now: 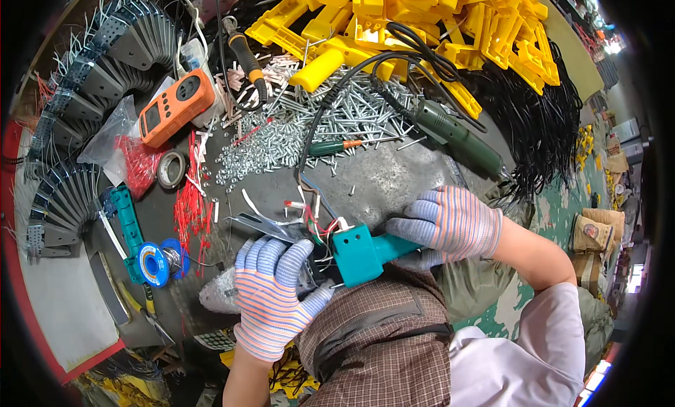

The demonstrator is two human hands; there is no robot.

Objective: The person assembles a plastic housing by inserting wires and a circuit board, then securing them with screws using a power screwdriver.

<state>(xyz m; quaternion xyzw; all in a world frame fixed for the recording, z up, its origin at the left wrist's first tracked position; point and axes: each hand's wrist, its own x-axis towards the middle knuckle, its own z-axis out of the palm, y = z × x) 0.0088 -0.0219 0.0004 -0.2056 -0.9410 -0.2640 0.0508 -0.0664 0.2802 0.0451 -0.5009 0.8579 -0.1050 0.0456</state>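
my left hand [271, 294] in a striped knit glove pinches a thin grey metal bracket [264, 226]; my right hand [450, 221], grip closed around the teal plastic tool handle [365, 251], low over the grimy worktop [394, 178], loose silver screws [330, 119] beyond.

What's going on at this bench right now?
A person in striped gloves is working on a teal plastic tool over a cluttered bench. The right hand grips its handle; the left hand steadies the front end, where red and white wires stick out. Loose screws, yellow plastic parts and an orange meter lie beyond.
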